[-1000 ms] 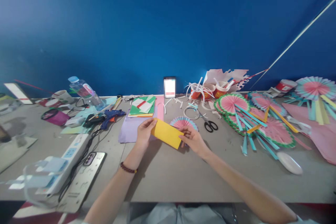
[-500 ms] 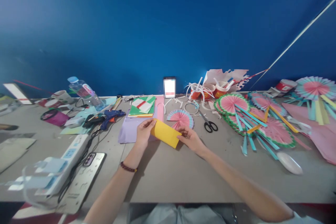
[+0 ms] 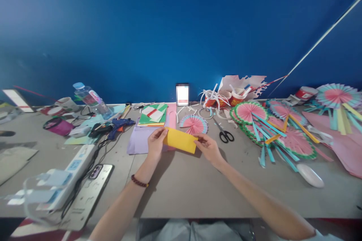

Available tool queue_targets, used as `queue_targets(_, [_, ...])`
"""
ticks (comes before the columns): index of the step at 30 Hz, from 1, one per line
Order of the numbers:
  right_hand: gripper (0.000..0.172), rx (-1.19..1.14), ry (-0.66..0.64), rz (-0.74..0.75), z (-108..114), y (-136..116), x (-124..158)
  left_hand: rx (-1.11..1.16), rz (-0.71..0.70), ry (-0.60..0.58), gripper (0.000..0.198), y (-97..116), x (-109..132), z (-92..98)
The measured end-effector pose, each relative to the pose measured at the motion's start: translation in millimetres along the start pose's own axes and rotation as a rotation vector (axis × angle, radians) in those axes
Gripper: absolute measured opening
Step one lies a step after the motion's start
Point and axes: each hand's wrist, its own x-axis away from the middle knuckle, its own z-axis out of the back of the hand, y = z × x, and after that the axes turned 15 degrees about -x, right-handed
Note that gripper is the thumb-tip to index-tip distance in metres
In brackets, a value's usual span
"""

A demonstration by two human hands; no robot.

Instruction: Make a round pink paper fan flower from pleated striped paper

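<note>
A yellow piece of paper (image 3: 180,141), oblong in shape, is held by its two ends above the table. My left hand (image 3: 156,142) pinches its left end between thumb and fingers. At the other end, my right hand (image 3: 208,148) grips the right edge the same way. Just behind the paper lies a pleated pink and blue paper fan (image 3: 195,124), partly covered by it. Black-handled scissors (image 3: 225,135) rest on the table to the right. Purple paper (image 3: 138,140) lies beside my left hand, under a stack of green and white paper (image 3: 153,114).
Finished-looking paper fans (image 3: 251,112) with ribbons cover the right side. Paper cups (image 3: 223,98) with white strips stand by the wall. On the left are a tilted bottle (image 3: 92,99), a blue glue gun (image 3: 120,125), a power strip (image 3: 72,173) and a phone (image 3: 89,197).
The yellow paper has turned nearer to level, its right end rising. My right hand has shifted slightly up and to the right with it.
</note>
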Motion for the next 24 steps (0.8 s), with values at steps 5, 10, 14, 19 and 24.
queue_targets(5, [0.034, 0.019, 0.030, 0.006, -2.1, -4.1, 3.0, 0.015, 0.004, -0.013, 0.028, 0.9, 3.2, 0.2])
queue_targets(10, [0.032, 0.042, 0.039, 0.010, -2.2, -3.7, 5.1, 0.014, -0.007, -0.013, 0.027, 0.9, 4.2, -0.1])
queue_targets(14, [0.029, 0.089, 0.018, 0.013, -2.4, -6.4, 5.8, 0.016, -0.018, -0.007, 0.029, 0.8, 3.9, -0.4])
queue_targets(19, [0.029, 0.030, 0.034, -0.016, -3.2, -9.2, 6.0, -0.001, -0.021, -0.007, 0.033, 0.4, 6.0, -1.8])
queue_targets(24, [0.030, 0.018, 0.078, -0.046, -2.1, -7.2, 4.7, -0.027, -0.017, -0.024, 0.033, 0.7, 9.7, -3.5])
